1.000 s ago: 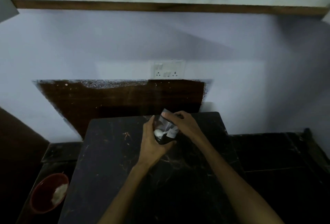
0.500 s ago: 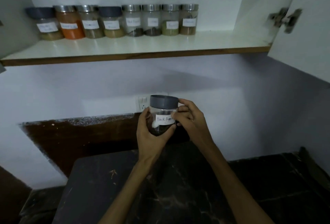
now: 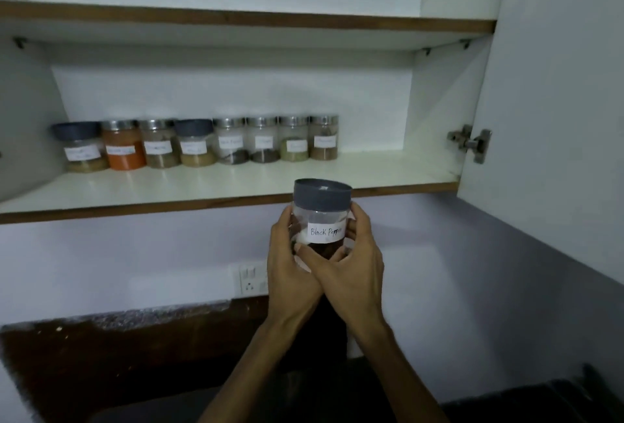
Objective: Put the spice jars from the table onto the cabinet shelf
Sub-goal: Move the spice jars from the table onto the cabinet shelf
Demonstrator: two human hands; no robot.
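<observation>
A clear spice jar (image 3: 322,216) with a grey lid and a white label reading "Black Pepper" is held upright in the air, its lid level with the front edge of the cabinet shelf (image 3: 202,183). My left hand (image 3: 290,274) wraps its left side and bottom. My right hand (image 3: 354,270) grips its right side, fingers crossing under the label. Several labelled spice jars (image 3: 199,142) stand in a row along the back of the shelf, two with grey lids, the others with metal lids.
The shelf has bare white surface to the right of the row and in front of it. An open cabinet door (image 3: 553,85) with a metal hinge (image 3: 469,142) hangs at the right. An upper shelf (image 3: 236,17) runs above. A wall socket (image 3: 251,279) sits below.
Both hands have lifted the jar from the dark table up to the shelf's front edge. My view has tilted upward, so the table has dropped out of sight and the cabinet fills the frame.
</observation>
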